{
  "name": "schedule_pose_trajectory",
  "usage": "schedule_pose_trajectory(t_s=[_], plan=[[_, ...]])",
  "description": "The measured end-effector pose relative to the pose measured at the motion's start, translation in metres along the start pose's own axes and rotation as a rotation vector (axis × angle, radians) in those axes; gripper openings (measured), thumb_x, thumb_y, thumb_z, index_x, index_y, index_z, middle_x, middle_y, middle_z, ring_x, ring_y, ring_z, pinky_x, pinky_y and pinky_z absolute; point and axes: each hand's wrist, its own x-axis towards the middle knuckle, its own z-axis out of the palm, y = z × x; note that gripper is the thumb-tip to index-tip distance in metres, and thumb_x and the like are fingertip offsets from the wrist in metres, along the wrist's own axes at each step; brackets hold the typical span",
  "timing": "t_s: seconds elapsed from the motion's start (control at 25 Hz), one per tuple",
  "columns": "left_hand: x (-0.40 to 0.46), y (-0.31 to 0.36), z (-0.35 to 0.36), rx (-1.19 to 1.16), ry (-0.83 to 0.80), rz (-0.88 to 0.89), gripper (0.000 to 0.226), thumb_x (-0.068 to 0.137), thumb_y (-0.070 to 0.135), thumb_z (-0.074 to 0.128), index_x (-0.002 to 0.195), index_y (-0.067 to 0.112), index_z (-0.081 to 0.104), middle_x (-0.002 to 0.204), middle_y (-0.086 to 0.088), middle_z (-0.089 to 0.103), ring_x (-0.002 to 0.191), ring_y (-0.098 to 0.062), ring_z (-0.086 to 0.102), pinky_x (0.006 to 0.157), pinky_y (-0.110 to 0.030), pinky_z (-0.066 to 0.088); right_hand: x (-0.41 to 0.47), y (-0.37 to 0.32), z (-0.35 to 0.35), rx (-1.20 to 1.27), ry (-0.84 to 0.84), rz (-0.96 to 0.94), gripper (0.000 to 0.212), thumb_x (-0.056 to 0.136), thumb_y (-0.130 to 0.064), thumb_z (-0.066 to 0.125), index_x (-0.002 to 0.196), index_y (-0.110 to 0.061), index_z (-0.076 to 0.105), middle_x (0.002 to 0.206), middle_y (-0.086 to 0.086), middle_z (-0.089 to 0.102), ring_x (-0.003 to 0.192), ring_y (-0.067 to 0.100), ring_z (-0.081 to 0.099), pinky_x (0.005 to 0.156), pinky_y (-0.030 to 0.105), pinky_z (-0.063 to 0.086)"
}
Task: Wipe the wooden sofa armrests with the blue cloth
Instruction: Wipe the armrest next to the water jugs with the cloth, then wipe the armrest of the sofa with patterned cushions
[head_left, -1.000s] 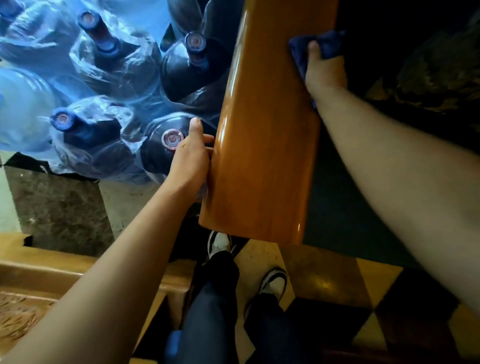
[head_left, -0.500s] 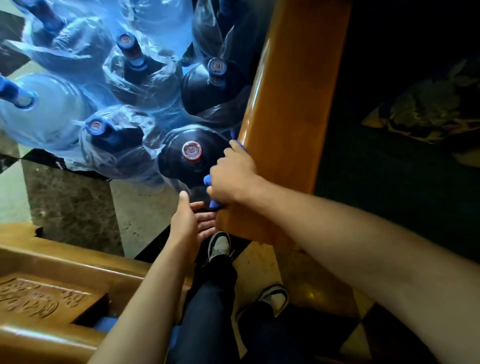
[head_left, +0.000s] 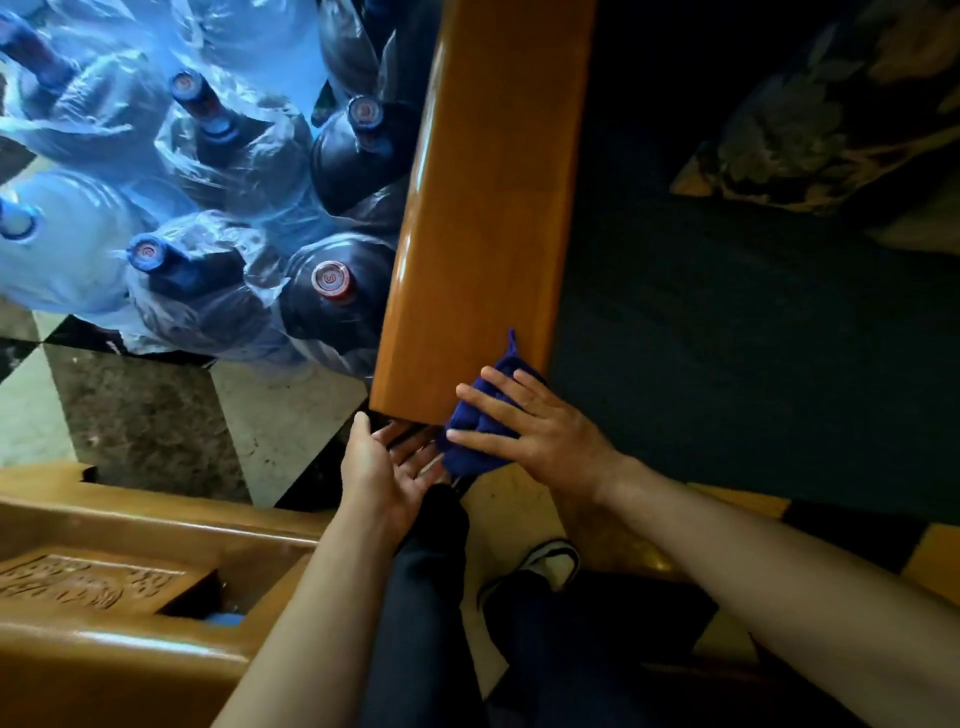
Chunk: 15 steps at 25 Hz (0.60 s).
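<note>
A glossy wooden sofa armrest (head_left: 483, 208) runs from the top of the view down to its near end at the centre. The blue cloth (head_left: 480, 431) is bunched over that near end, at its right corner. My right hand (head_left: 535, 431) lies flat on the cloth with fingers spread, pressing it against the wood. My left hand (head_left: 387, 467) hovers palm up just below the armrest's end, beside the cloth, fingers apart and holding nothing.
Several large water bottles (head_left: 332, 291) wrapped in plastic stand left of the armrest. The dark sofa seat (head_left: 753, 338) with a patterned cushion (head_left: 831, 114) lies to the right. A carved wooden table (head_left: 104, 597) is at lower left. My legs and shoes (head_left: 550, 566) stand on tiled floor.
My right hand has carried the cloth from the armrest's left edge to its near right corner and flattened on it. My left hand stays open below the end.
</note>
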Motion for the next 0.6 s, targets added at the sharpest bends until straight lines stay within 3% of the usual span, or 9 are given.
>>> schedule_pose_trajectory(t_s=[0.08,0.16,0.24,0.28,0.4,0.52,0.6], plan=[[-0.005,-0.018,0.010,0.032,0.039,-0.015,0.071,0.099,0.062,0.026,0.127,0.004,0.056,0.121,-0.027,0.065,0.110,-0.042,0.063,0.085,-0.053,0.052,-0.015,-0.009,0.015,0.167,0.072,0.174,0.077,0.092,0.003,0.049,0.159,-0.029,0.028,0.167,0.009,0.024,0.156,0.034,0.017,0.125,0.049,0.021],[-0.018,-0.040,0.020,0.172,0.037,-0.030,0.073,0.098,0.063,0.024,0.130,0.004,0.054,0.121,-0.027,0.065,0.108,-0.042,0.064,0.083,-0.051,0.051,-0.044,-0.016,0.017,0.408,0.137,0.593,0.082,0.086,0.008,0.059,0.157,-0.022,0.031,0.165,0.010,0.028,0.151,0.033,0.031,0.119,0.045,0.036],[-0.034,-0.066,0.037,0.345,0.008,-0.045,0.073,0.099,0.062,0.025,0.133,0.004,0.052,0.123,-0.026,0.065,0.111,-0.041,0.063,0.091,-0.051,0.049,-0.083,-0.018,0.013,0.595,0.145,1.006,0.076,0.086,0.004,0.064,0.154,-0.020,0.039,0.161,0.009,0.038,0.144,0.033,0.044,0.115,0.041,0.040],[-0.040,-0.079,0.052,0.424,-0.014,-0.049,0.072,0.099,0.061,0.027,0.134,0.004,0.052,0.124,-0.025,0.064,0.114,-0.040,0.061,0.097,-0.052,0.047,-0.103,-0.018,0.007,0.651,0.146,1.124,0.071,0.089,0.000,0.064,0.153,-0.022,0.042,0.158,0.009,0.044,0.140,0.032,0.048,0.114,0.038,0.040],[-0.077,-0.135,0.121,0.712,-0.088,-0.013,0.061,0.101,0.052,0.038,0.135,0.005,0.054,0.125,-0.021,0.065,0.115,-0.037,0.061,0.105,-0.052,0.045,-0.167,-0.016,-0.034,0.802,0.346,1.252,0.052,0.099,-0.022,0.060,0.149,-0.026,0.048,0.147,0.005,0.057,0.132,0.023,0.056,0.105,0.023,0.039],[-0.119,-0.210,0.192,0.963,-0.253,0.051,0.049,0.100,0.039,0.052,0.135,0.005,0.055,0.119,-0.015,0.067,0.104,-0.033,0.066,0.091,-0.046,0.054,-0.230,-0.016,-0.088,0.900,0.613,1.303,0.047,0.099,-0.037,0.061,0.144,-0.026,0.053,0.137,0.000,0.065,0.124,0.015,0.061,0.101,0.024,0.047],[-0.138,-0.246,0.224,1.026,-0.378,0.076,0.046,0.100,0.035,0.055,0.134,0.004,0.056,0.114,-0.013,0.066,0.102,-0.033,0.066,0.088,-0.046,0.054,-0.253,-0.014,-0.115,0.952,0.696,1.333,0.049,0.098,-0.040,0.063,0.144,-0.028,0.052,0.132,-0.005,0.067,0.116,0.006,0.062,0.089,0.005,0.045]])
